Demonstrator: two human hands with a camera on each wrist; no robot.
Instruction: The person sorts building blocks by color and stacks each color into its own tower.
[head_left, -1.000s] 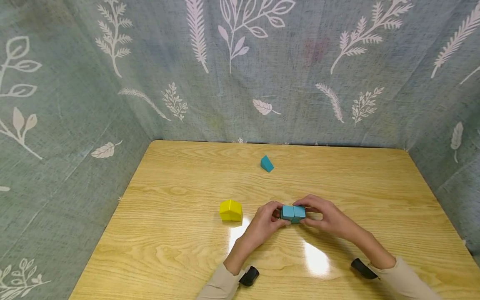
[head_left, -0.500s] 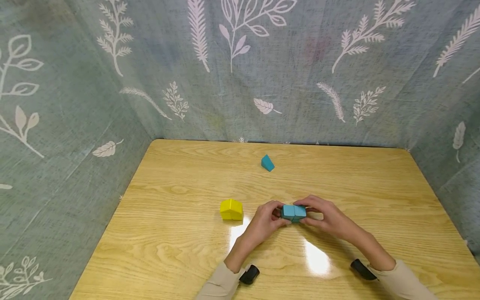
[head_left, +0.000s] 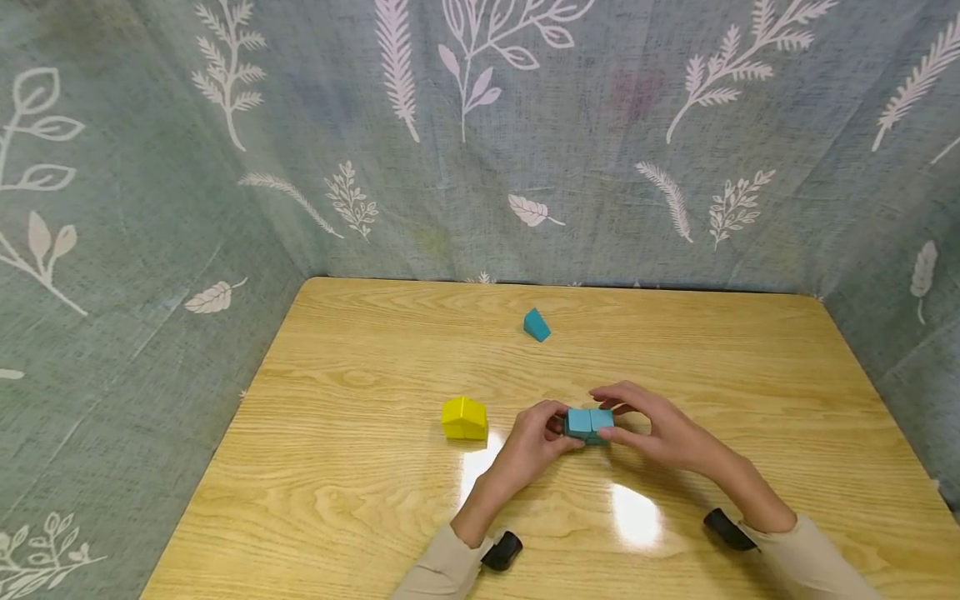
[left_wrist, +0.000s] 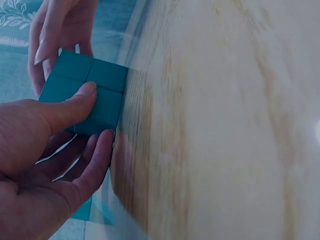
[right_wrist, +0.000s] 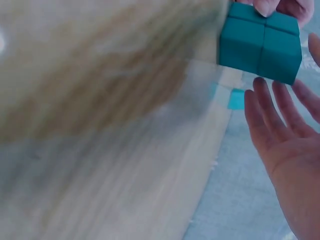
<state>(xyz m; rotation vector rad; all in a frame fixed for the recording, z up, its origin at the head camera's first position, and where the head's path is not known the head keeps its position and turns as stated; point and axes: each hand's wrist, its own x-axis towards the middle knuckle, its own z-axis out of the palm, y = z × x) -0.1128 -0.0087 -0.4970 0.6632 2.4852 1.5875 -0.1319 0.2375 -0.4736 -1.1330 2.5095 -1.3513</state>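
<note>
A teal block (head_left: 579, 422) with seams dividing its faces into squares sits on the table between both hands. My left hand (head_left: 521, 450) grips its left end; in the left wrist view the thumb (left_wrist: 75, 107) lies across one seamed face and the fingers curl at its lower side. My right hand (head_left: 663, 429) is at the other end, fingers spread and loose. In the right wrist view the fingers (right_wrist: 272, 112) are stretched out just short of the teal block (right_wrist: 242, 42), palm showing.
Left of the hands stands a yellow house-shaped block (head_left: 463, 418). Farther back lies a small teal wedge (head_left: 536, 325). A leaf-patterned cloth (head_left: 480, 167) hangs behind the wooden table (head_left: 360, 500) and along both sides.
My right hand has loosened from the teal block, its fingers lifting and spreading away from the far side. The left hand keeps its grip, and the block stays in place.
</note>
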